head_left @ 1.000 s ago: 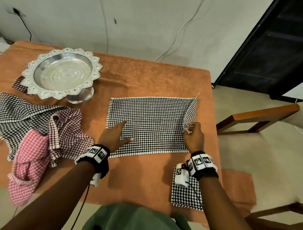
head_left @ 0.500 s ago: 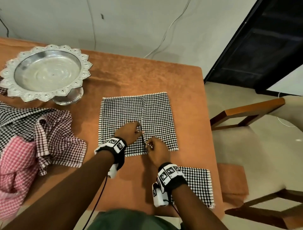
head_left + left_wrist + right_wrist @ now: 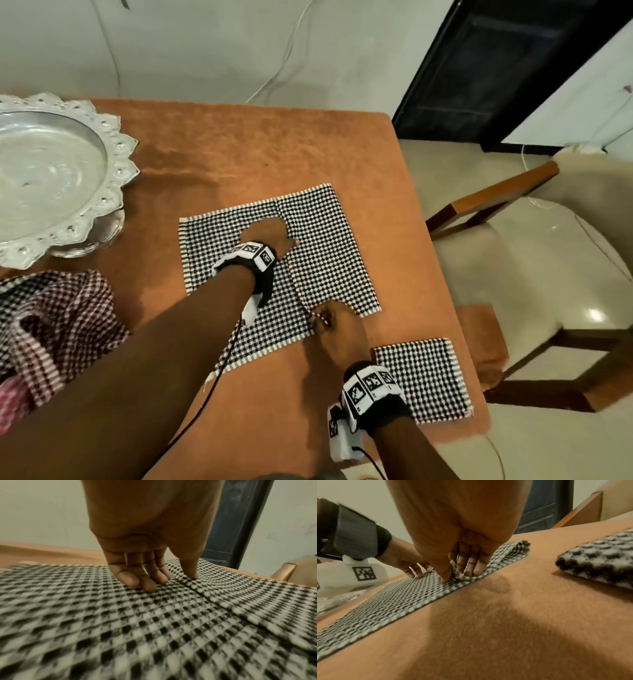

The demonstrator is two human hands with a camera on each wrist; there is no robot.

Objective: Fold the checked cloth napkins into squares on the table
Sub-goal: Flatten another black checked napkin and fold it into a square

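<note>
Setting: home, dining area. Evidence: table [image 3: 308, 150] covered with orange cloth, placed against plain pale wall [image 3: 205, 48]. Wooden chair [image 3: 513, 260] with cream cushioned seat just beside table, at right. Ornate silver pedestal tray [image 3: 113, 150] with scalloped rim on table at left. Dark doorway [image 3: 513, 68] at upper right. Glossy pale floor tiles [image 3: 565, 445]. Loose cables [image 3: 284, 65] hanging along wall.

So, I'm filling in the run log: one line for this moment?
step: second fold | left hand: pressing black-and-white napkin flat | right hand: pinching folded-over corner | folded napkin: set aside
</note>
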